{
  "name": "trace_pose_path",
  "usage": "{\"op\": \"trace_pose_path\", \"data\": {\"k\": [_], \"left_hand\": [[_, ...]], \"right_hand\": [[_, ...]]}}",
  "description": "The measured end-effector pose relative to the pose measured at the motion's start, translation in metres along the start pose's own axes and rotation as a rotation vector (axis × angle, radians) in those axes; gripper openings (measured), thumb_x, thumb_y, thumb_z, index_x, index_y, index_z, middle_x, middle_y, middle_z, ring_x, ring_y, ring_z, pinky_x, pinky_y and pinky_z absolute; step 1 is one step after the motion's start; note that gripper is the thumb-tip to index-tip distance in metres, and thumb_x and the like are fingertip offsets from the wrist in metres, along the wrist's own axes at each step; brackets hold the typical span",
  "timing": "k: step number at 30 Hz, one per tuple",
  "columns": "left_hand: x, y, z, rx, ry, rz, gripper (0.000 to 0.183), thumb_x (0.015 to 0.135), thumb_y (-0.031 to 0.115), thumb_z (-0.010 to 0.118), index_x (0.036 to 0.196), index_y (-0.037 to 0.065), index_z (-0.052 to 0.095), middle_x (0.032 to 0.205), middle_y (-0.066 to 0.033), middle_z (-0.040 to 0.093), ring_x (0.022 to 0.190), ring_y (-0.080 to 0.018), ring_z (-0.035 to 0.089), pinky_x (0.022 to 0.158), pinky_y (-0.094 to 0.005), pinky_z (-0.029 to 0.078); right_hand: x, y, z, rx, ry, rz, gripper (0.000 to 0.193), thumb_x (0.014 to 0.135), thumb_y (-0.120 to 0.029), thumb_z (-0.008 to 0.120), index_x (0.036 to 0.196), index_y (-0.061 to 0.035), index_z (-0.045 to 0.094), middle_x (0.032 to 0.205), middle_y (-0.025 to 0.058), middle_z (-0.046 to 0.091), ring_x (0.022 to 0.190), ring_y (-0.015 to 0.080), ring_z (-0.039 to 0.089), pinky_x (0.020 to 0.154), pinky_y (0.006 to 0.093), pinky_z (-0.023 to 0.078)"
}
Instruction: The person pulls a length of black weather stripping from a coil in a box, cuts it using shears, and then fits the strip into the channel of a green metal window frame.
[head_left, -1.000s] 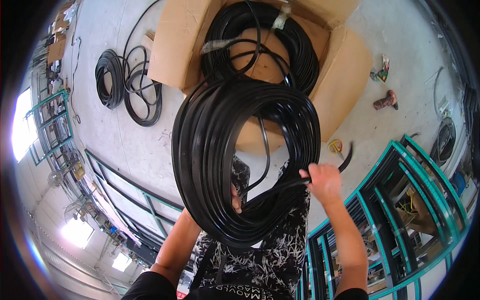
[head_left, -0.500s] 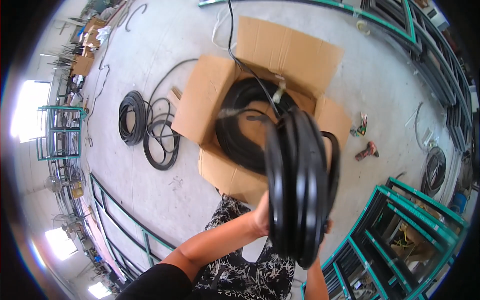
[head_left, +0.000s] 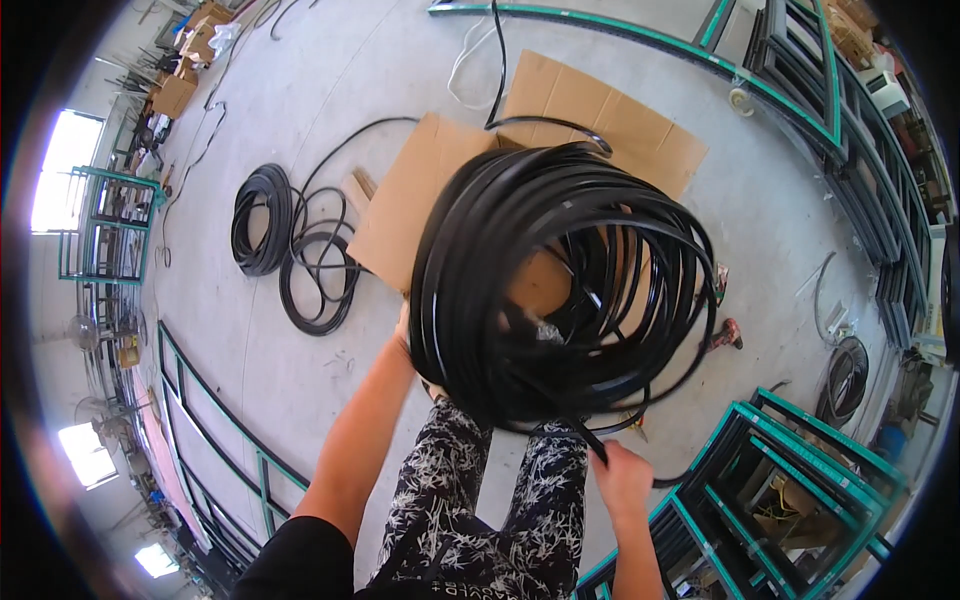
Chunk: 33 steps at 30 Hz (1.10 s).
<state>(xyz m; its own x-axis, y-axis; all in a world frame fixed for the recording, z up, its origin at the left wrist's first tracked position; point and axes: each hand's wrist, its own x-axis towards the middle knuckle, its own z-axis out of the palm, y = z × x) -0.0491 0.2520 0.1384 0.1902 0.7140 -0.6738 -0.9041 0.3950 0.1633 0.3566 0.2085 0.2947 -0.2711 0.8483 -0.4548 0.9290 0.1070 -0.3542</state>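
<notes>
A big coil of glossy black rubber strip (head_left: 455, 290) is held up in front of me, its round opening facing me. My left hand (head_left: 405, 328) grips its left side; the coil hides most of the fingers. At the lower right my right hand (head_left: 622, 478) is closed round a single strand of the strip (head_left: 592, 440), just below the loops. Behind the coil stands an open cardboard box (head_left: 390, 225) with its flaps spread. Through the coil's opening part of the box's inside shows, and the coil covers the rest.
Two smaller black coils (head_left: 262, 220) (head_left: 318, 285) lie on the floor at left. A red power drill (head_left: 727, 335) lies at right. Green-edged frames (head_left: 740, 490) are stacked at lower right, others (head_left: 225, 425) lie at lower left. More frames (head_left: 870, 190) line the far right.
The held coil has turned from edge-on to face-on and now covers most of the box. My left hand has moved left and up; my right hand has come out from behind the coil.
</notes>
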Motion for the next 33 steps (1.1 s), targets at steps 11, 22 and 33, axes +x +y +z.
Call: {"op": "trace_pose_path", "data": {"k": [11,22,33], "left_hand": [[-0.172,-0.057,-0.008,1.555,0.562,0.361,0.075,0.075,0.030,0.076,0.136,0.004,0.041,0.132,-0.0174,0.049,0.127,-0.0313,0.043,0.103,-0.0431,0.037],[-0.190,-0.110,0.208,1.845,-0.413,0.832,0.069,0.071,0.034,0.078,0.128,0.007,0.050,0.127,-0.0119,0.055,0.124,-0.0347,0.047,0.106,-0.0432,0.035],[-0.150,-0.246,0.239,1.737,-0.464,0.737,0.026,0.074,0.015,0.074,0.094,0.006,0.059,0.093,-0.0105,0.061,0.093,-0.0304,0.058,0.099,-0.0431,0.040]], "right_hand": [[0.051,-0.154,-0.005,0.228,-0.282,-0.273,0.026,0.083,-0.034,0.059,0.075,-0.0095,0.058,0.068,0.0121,0.061,0.066,0.0349,0.060,0.058,0.0464,0.046],[-0.095,-0.129,-0.250,0.946,-0.520,-1.232,0.026,0.074,-0.021,0.072,0.063,-0.0065,0.054,0.055,0.0081,0.047,0.046,0.0255,0.048,0.044,0.0338,0.033],[-0.172,-0.022,-0.335,1.089,-0.389,-1.594,0.029,0.094,-0.024,0.054,0.086,0.0020,0.065,0.060,0.0050,0.044,0.045,0.0160,0.045,0.040,0.0299,0.030]]}}
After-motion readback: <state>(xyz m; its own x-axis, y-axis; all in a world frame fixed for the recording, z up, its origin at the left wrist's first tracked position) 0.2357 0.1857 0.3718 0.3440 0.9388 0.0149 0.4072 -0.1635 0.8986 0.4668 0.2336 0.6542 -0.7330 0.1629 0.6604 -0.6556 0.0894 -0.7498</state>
